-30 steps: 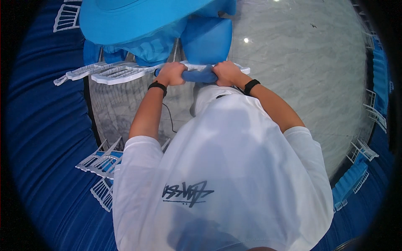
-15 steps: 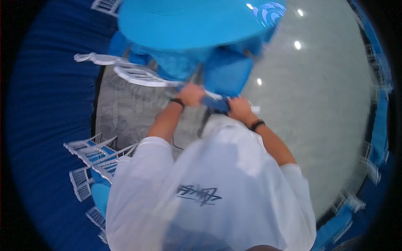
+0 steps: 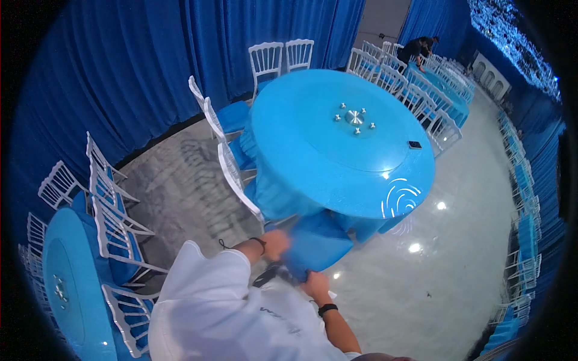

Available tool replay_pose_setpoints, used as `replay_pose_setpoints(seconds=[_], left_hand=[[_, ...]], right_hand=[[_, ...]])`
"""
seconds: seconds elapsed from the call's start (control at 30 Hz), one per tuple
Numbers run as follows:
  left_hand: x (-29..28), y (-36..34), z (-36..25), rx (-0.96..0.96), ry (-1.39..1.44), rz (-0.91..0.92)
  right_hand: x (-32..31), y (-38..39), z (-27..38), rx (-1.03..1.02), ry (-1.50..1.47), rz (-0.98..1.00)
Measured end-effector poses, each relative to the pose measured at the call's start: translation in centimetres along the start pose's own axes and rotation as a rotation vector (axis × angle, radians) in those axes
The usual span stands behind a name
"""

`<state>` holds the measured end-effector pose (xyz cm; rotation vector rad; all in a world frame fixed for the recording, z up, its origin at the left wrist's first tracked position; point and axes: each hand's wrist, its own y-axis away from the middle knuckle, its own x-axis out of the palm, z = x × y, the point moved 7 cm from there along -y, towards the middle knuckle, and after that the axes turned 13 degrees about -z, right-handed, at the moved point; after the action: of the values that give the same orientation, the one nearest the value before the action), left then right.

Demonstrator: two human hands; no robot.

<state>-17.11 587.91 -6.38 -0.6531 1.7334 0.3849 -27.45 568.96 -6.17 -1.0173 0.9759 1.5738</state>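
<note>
A chair with a blue padded seat stands against the near edge of a round table covered in light blue cloth. At the chair's near side my left hand is closed on it, its fingers blurred and partly hidden. My right hand grips the same side farther right, fingers curled over. Little of the chair's back shows beneath my hands. Just left of my left hand, a white chair is tucked against the table.
Metal knobs surround a silver centrepiece on the turntable, near a black phone-like object. Another blue table and white chairs stand at left. A person bends over a far table. Blue curtains line the wall.
The view has lifted and turned, bringing the whole table and far room into sight. My hands remain at the chair and now appear lower in the picture.
</note>
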Motion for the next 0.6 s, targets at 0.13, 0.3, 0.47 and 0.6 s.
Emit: replay_pose_setpoints(seconds=[0.13,0.3,0.47,0.6], left_hand=[[0.1,-0.5,0.4,-0.008,-0.035,0.057],[-2.3,-1.4,-1.1,0.018,0.011,-0.043],[-2.2,0.1,-1.5,0.013,-0.007,-0.201],[-1.3,0.7,-1.6,0.004,-0.006,-0.195]], right_hand=[[-0.7,-0.5,0.3,-0.021,-0.005,-0.017],[-0.6,0.6,-0.4,0.015,-0.006,-0.167],[-0.8,1.8,0.5,-0.064,0.009,-0.272],[-1.3,1.4,1.0,-0.095,0.006,-0.240]])
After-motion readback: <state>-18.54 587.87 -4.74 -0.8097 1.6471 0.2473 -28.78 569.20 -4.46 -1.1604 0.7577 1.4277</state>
